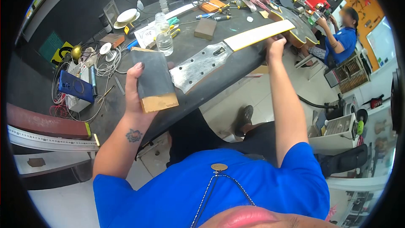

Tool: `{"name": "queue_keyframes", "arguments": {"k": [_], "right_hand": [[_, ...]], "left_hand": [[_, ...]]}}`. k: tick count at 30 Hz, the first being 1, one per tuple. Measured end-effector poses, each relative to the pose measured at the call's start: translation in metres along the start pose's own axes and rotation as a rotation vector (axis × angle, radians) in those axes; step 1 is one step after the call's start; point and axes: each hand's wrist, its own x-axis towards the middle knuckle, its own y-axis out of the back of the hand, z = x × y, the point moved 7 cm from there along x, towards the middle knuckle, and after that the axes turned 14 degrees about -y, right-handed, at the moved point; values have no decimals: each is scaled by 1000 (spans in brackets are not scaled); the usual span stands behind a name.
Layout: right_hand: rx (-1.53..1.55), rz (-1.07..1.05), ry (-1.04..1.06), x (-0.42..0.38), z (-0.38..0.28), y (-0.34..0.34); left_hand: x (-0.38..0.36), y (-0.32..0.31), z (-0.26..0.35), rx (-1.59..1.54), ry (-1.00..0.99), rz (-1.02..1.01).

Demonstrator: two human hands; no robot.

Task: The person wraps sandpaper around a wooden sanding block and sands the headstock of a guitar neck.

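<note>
My left hand (134, 78) grips a sanding block (155, 75), a wooden block faced with dark sandpaper. The block is held up just left of the guitar headstock (202, 64), which is greyish and worn-looking, with several tuner holes. From the headstock the guitar neck (258, 35), covered by a white strip with yellow edges, runs up to the right toward the guitar body (293, 38). Under the neck near the body, my right hand (276, 47) is closed round it, its fingers partly hidden.
A clear bottle (163, 36) stands on the dark workbench (202, 95) behind the block. Nearby are a small brown block (205, 29), screwdrivers (221, 17), coiled cables (112, 59) and a blue phone (76, 85). Another person (344, 42) sits at the far right.
</note>
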Motion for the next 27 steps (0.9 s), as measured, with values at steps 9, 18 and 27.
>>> {"name": "queue_keyframes", "arguments": {"k": [9,18,27], "right_hand": [[-197,-146,95,-141,-58,-13],[506,-385,133,-163,-64,-5],[1094,-580,-559,-47,-19,-35]], "left_hand": [[-5,-20,8,142,-72,-97],[-3,-19,14,302,16,-48],[8,-101,31,1489,-647,-625]]}}
